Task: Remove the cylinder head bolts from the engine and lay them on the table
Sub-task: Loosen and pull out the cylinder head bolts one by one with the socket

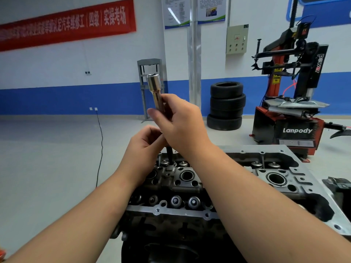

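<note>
A workshop with a white and blue wall, a red banner [66,23], a stack of tyres [226,106] and a tyre machine [290,95] lies behind the engine [190,186], which sits low in view with its open top showing valve springs and round holes. Above it, the right hand [182,122] pinches a long shiny socket [154,90], held upright and tilted slightly left. The left hand [145,147] curls its grip around the dark shaft [169,155] just below, whose lower end reaches down into the engine top.
</note>
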{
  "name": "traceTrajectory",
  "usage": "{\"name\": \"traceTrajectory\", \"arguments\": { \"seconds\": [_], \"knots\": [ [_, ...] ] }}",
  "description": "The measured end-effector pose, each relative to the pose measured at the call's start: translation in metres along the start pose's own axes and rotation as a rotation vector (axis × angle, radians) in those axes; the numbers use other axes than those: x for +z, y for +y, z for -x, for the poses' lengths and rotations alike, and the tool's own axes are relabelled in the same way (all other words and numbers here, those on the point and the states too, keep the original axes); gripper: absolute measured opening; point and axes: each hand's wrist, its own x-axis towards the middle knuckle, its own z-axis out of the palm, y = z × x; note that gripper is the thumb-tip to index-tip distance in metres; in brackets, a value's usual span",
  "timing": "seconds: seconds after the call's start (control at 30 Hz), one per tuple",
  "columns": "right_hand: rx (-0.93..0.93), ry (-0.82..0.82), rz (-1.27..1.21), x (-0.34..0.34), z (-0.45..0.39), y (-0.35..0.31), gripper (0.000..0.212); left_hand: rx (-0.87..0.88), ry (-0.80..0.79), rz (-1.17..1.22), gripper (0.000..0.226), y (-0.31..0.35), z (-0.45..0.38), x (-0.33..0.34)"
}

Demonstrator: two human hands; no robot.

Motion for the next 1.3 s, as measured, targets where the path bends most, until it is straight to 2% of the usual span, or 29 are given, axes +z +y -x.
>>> {"name": "traceTrajectory", "arguments": {
  "seconds": [0.07, 0.17, 0.23, 0.3, 0.37, 0.43, 0.47, 0.53, 0.6, 0.7, 0.87, 0.93, 1.0, 1.03, 1.1, 1.2, 1.27, 1.3],
  "knots": [
    [0.015, 0.003, 0.009, 0.0003, -0.0012, 0.0012, 0.019, -0.014, -0.021, 0.015, 0.015, 0.0005, 0.0002, 0.0009],
    [0.101, -0.136, -0.041, 0.0007, -0.0007, -0.0025, 0.048, -0.042, -0.062, 0.044, 0.025, 0.0028, 0.002, -0.0004],
    [0.109, -0.178, -0.061, 0.0012, 0.0008, -0.0032, 0.056, -0.011, -0.055, 0.008, 0.02, 0.0034, 0.0021, -0.0015],
    [0.06, -0.154, -0.039, 0.0009, 0.0016, -0.0036, 0.049, 0.015, -0.034, -0.026, 0.012, 0.0022, 0.0011, -0.0013],
    [-0.011, -0.059, -0.004, 0.0007, 0.0013, -0.0023, 0.033, 0.003, -0.004, -0.035, 0.006, 0.0008, 0.0002, -0.0005],
    [-0.043, 0.007, 0.032, 0.0001, -0.0002, 0.0001, 0.017, -0.021, 0.006, -0.015, 0.01, 0.0016, 0.0001, 0.0007],
    [-0.032, 0.002, 0.034, 0.0, -0.0009, 0.0007, 0.017, -0.034, -0.009, 0.0, 0.015, 0.0019, 0.0005, 0.0011],
    [0.029, -0.062, 0.014, 0.0003, -0.0012, -0.0009, 0.033, -0.071, -0.039, 0.019, 0.028, 0.0033, 0.002, 0.0013],
    [0.072, -0.118, -0.016, 0.0003, 0.0002, -0.0035, 0.046, -0.056, -0.04, -0.004, 0.028, 0.004, 0.0025, 0.0003],
    [0.019, -0.104, -0.021, -0.0008, 0.002, -0.0055, 0.042, 0.021, -0.031, -0.065, 0.018, 0.0028, 0.0022, -0.0002],
    [-0.008, -0.024, 0.04, 0.0, -0.0004, 0.0003, 0.014, -0.034, -0.003, 0.0, 0.029, 0.0033, 0.0016, 0.0024],
    [0.062, -0.081, 0.01, 0.0004, -0.0013, 0.0005, 0.021, -0.068, -0.021, 0.017, 0.03, 0.0028, 0.0021, 0.002],
    [0.127, -0.126, -0.042, 0.0006, -0.0011, -0.0009, 0.043, -0.062, -0.03, -0.001, 0.025, 0.0029, 0.0029, 0.0],
    [0.123, -0.135, -0.049, 0.0011, -0.0007, -0.0011, 0.047, -0.042, -0.027, -0.02, 0.022, 0.0026, 0.0028, -0.0009],
    [0.062, -0.126, -0.034, 0.0012, 0.0004, -0.0035, 0.044, -0.003, -0.008, -0.037, 0.015, 0.0019, 0.0021, -0.0014],
    [-0.033, -0.032, 0.019, -0.0002, 0.0007, -0.0031, 0.027, 0.004, 0.021, -0.022, 0.013, 0.0008, 0.0016, 0.0002],
    [-0.018, -0.008, 0.038, 0.0, -0.0002, -0.0013, 0.022, 0.001, 0.007, -0.011, 0.015, 0.0012, 0.0015, 0.0009],
    [0.018, -0.029, 0.023, 0.0001, -0.001, -0.0014, 0.028, 0.0, -0.012, -0.004, 0.019, 0.0012, 0.0018, 0.0012]
  ]
}}
